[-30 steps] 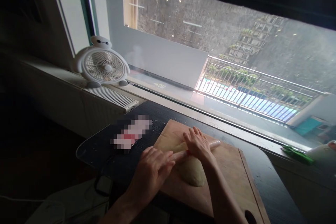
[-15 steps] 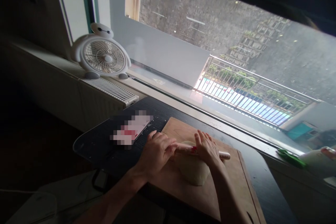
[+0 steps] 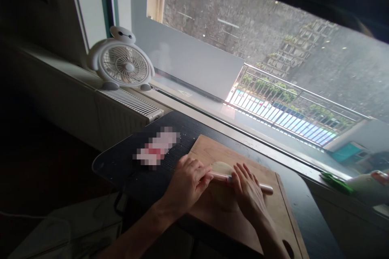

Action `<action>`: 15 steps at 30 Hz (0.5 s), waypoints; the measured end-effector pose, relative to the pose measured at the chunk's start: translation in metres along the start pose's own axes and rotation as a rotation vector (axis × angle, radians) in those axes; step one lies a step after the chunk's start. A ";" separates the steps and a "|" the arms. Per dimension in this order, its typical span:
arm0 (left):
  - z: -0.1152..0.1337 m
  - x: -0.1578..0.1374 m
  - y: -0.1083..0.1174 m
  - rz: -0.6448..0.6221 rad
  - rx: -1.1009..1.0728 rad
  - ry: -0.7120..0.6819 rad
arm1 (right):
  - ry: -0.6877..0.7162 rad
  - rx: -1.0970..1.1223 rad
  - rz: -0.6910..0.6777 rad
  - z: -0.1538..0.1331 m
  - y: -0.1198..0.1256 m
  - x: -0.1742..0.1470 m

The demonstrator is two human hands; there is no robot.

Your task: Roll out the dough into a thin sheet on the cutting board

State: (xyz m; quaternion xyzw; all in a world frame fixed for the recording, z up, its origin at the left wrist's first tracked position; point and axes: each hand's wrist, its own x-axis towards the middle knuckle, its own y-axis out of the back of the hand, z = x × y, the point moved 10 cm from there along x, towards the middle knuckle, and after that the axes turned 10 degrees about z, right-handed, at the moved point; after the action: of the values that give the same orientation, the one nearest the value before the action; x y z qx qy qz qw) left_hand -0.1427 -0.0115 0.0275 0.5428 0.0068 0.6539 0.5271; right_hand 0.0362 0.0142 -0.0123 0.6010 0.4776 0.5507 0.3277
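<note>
A wooden rolling pin (image 3: 266,189) lies across a flat, pale round of dough (image 3: 223,167) on a wooden cutting board (image 3: 202,147). My left hand (image 3: 190,180) is closed around the pin's left end, with fingers bent over it and the thumb alongside. Flat on top of the pin, right of its middle, rests my right hand (image 3: 247,190), its fingers stretched out toward the window. Part of the dough is hidden beneath the pin and both hands. The right end of the pin sticks out past my right hand.
The board sits on a dark table (image 3: 121,158) against the window. A blurred-out pink and white item (image 3: 158,147) lies left of the board. A white fan (image 3: 126,64) stands by the radiator (image 3: 130,101). Something green (image 3: 337,182) is on the sill at right.
Both hands and the rolling pin have moved nearer to me and slightly right over the dough, uncovering more of its far edge. The camera view has shifted a little.
</note>
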 end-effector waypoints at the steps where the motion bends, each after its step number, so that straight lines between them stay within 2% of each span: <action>1: 0.005 -0.003 0.001 0.001 -0.009 -0.011 | 0.014 -0.016 0.044 0.000 0.006 -0.014; 3: 0.010 -0.006 0.002 0.001 -0.018 -0.024 | 0.027 -0.040 0.088 0.000 0.011 -0.028; 5: 0.008 -0.006 0.000 -0.007 -0.008 -0.019 | 0.012 -0.058 0.071 0.000 0.008 -0.020; 9: -0.011 0.003 -0.006 -0.017 0.055 0.020 | -0.081 -0.067 -0.042 0.003 -0.012 0.040; 12: -0.026 0.010 -0.007 0.009 0.092 0.039 | -0.093 -0.061 -0.150 -0.002 -0.037 0.091; 15: -0.036 0.013 -0.006 0.037 0.107 0.051 | -0.118 -0.053 -0.206 -0.007 -0.056 0.125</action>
State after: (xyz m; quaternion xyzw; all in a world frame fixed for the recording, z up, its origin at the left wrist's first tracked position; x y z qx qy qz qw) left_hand -0.1628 0.0207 0.0181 0.5534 0.0452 0.6757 0.4849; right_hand 0.0099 0.1491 -0.0190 0.5714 0.5020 0.4902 0.4257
